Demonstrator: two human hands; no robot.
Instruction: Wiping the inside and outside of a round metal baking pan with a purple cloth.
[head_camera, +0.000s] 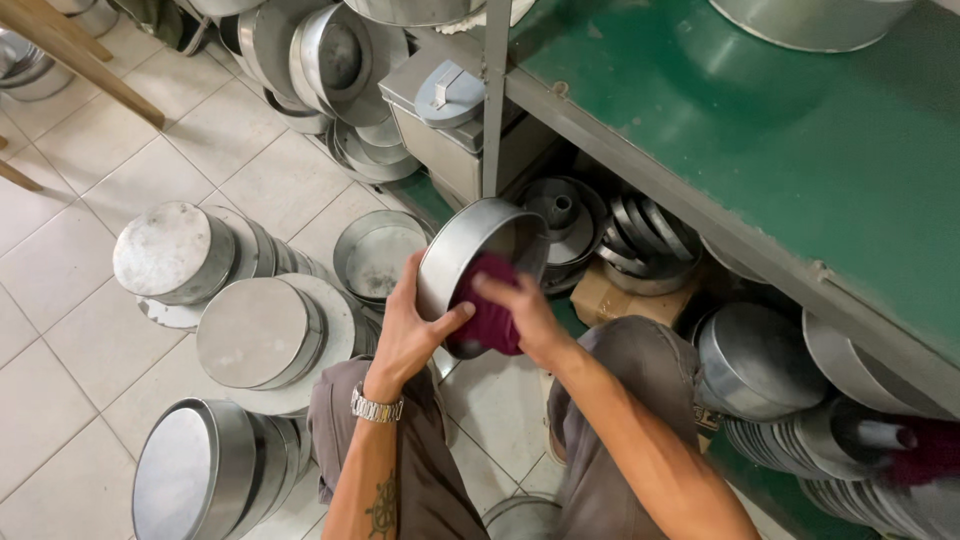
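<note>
The person sits low on a floor of pale square tiles, with the knees in grey trousers on both sides of the hands. The left hand holds a round metal pan by its rim, the thumb across the edge and the fingers curled behind the wall of the pan. A metal watch is on this wrist. The pan is tilted, with its open side toward the person, and it is in the air above the floor, between the knees and the shelf.

The right hand presses a dark red cloth into the inside of the pan. Its fingers are close together and flat on the cloth.

To the left, several stacks of round pans lie on the tiles, most of them with the bottom up. One empty pan stands open just beside the held one. At the right a green tabletop with a grey metal edge goes across the view, and one grey post carries it. Under it more pans, ring moulds and a brown cardboard box stand close together. A grey metal box is behind the post.
</note>
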